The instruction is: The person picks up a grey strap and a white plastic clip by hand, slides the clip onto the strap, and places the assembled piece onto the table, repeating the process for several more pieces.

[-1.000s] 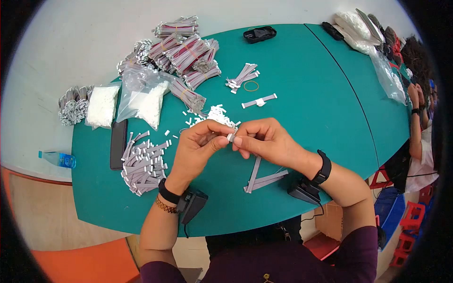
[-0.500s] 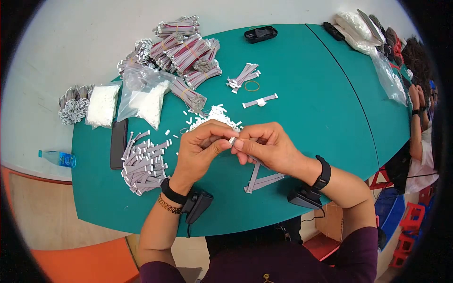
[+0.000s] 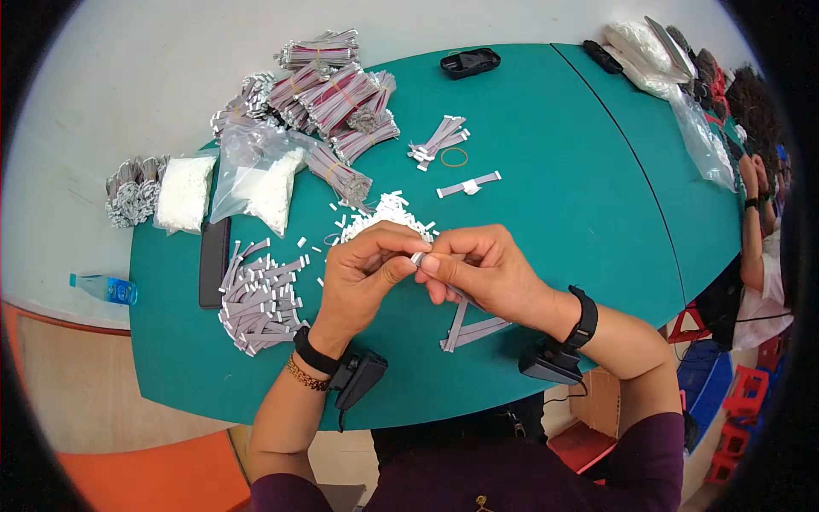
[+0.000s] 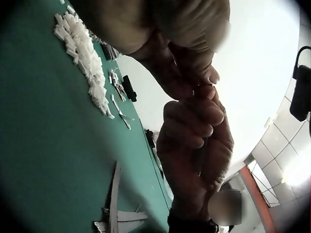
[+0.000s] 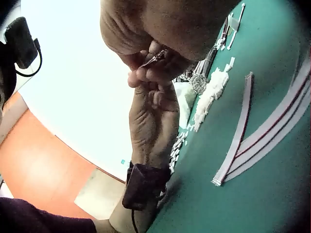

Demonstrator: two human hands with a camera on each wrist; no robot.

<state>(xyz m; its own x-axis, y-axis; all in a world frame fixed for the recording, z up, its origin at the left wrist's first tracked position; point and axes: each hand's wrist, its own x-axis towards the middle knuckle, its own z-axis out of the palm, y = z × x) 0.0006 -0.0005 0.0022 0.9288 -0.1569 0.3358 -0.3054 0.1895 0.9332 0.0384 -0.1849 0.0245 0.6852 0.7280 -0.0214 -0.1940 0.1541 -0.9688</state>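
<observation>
In the head view, both hands meet over the middle of the table. My left hand (image 3: 358,269) pinches a small white connector (image 3: 417,258) between thumb and index finger. Right against it, my right hand (image 3: 482,269) pinches the end of a grey ribbon cable, most of which its fingers and palm hide. Just beyond the hands lies a heap of white connector pieces (image 3: 391,211). A few grey ribbon cables (image 5: 245,116) lie below the right hand. Left of the hands is a pile of ribbon cables with white ends (image 3: 260,303).
Tied cable bundles (image 3: 341,96) and bags of white pieces (image 3: 185,194) stand at the back left, near a dark flat case (image 3: 215,264). A bottle (image 3: 107,288) lies at far left. Beyond the hands are a small cable stack (image 3: 442,139) and a rubber band (image 3: 455,157).
Both hands keep their pinch and have shifted only slightly. The right wrist has dipped a little toward the table's near edge, and the connector has turned slightly between the fingertips.
</observation>
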